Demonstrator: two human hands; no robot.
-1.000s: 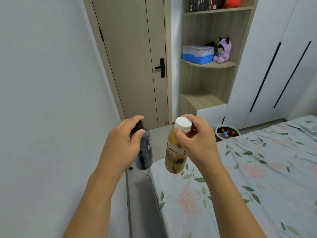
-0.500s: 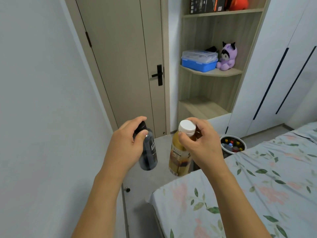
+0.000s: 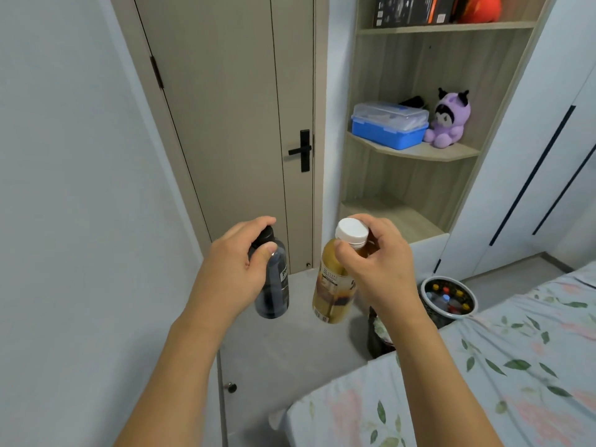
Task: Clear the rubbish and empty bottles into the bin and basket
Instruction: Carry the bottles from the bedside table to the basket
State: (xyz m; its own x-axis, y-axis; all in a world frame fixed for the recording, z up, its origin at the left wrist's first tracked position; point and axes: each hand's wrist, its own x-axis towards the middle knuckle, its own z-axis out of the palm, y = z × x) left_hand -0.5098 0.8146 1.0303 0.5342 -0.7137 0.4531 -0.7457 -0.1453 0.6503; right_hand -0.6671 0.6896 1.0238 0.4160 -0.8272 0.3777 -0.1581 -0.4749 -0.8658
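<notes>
The left hand (image 3: pixel 230 275) is gripping a dark bottle (image 3: pixel 274 285) by its neck, fingers curling over the black cap and the thumb pressing the shoulder, so the bottle is hanging upright in the air above the grey floor (image 3: pixel 290 350). The right hand (image 3: pixel 379 272) is pinching an amber bottle (image 3: pixel 332 291) just under its white cap (image 3: pixel 351 232), and that bottle is hanging beside the dark one, slightly tilted, the two not touching. Both are hovering in front of the closed door (image 3: pixel 242 124). A round basket (image 3: pixel 450 300) holding several capped bottles is sitting on the floor at the corner of the floral bed (image 3: pixel 483 382), below the wooden shelf unit (image 3: pixel 412 172). A dark bin (image 3: pixel 379 337) is standing just beside it, partly hiding behind the right forearm
</notes>
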